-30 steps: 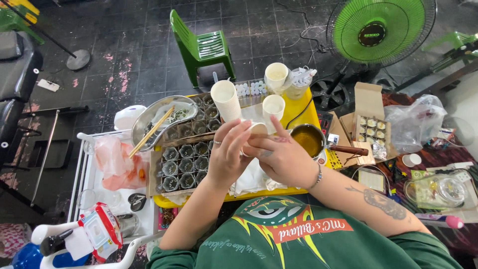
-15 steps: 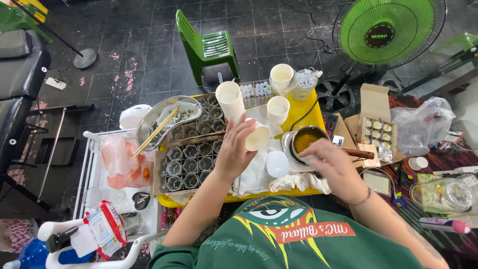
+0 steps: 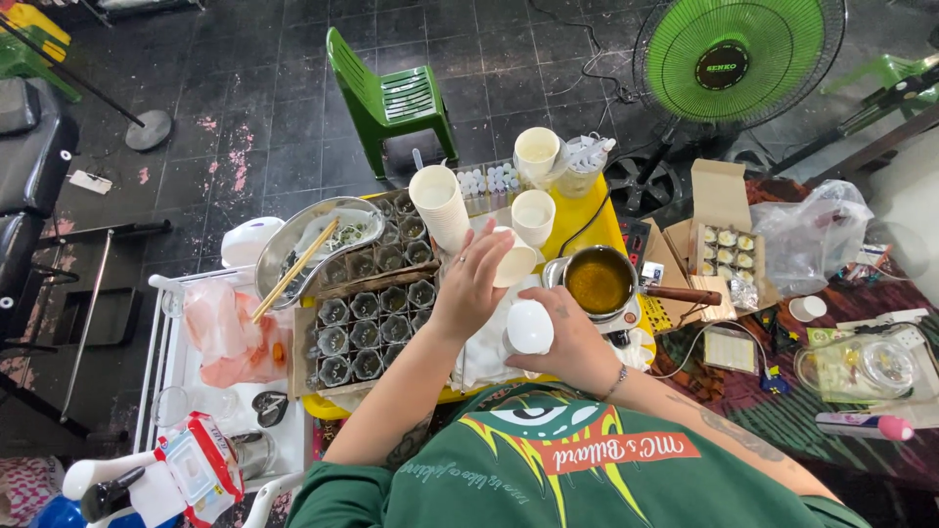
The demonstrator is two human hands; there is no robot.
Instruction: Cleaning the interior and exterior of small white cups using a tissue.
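My left hand (image 3: 471,286) holds a white paper cup (image 3: 515,262), tilted on its side, over the yellow tray (image 3: 579,207). Just below it my right hand (image 3: 565,342) grips a second white cup (image 3: 529,326) close to my chest, above a white cloth (image 3: 481,352). A small pot of amber liquid (image 3: 599,282) with a wooden handle sits just right of both hands. A stack of paper cups (image 3: 440,203) and two upright filled cups (image 3: 534,215) (image 3: 536,152) stand beyond my left hand. Rows of small dark moulds (image 3: 377,311) lie to its left.
A metal bowl with chopsticks (image 3: 311,242) sits at the tray's far left. On the left a white cart (image 3: 171,362) carries pink bags (image 3: 227,332). Right of the tray lie an open cardboard box of small pieces (image 3: 722,244), a plastic bag (image 3: 810,233) and a glass jar (image 3: 861,367). Behind stand a green chair (image 3: 391,98) and green fan (image 3: 736,61).
Both hands were together on one cup a second ago. The right hand then reached toward the pot and has since come back near my body holding a second white cup.
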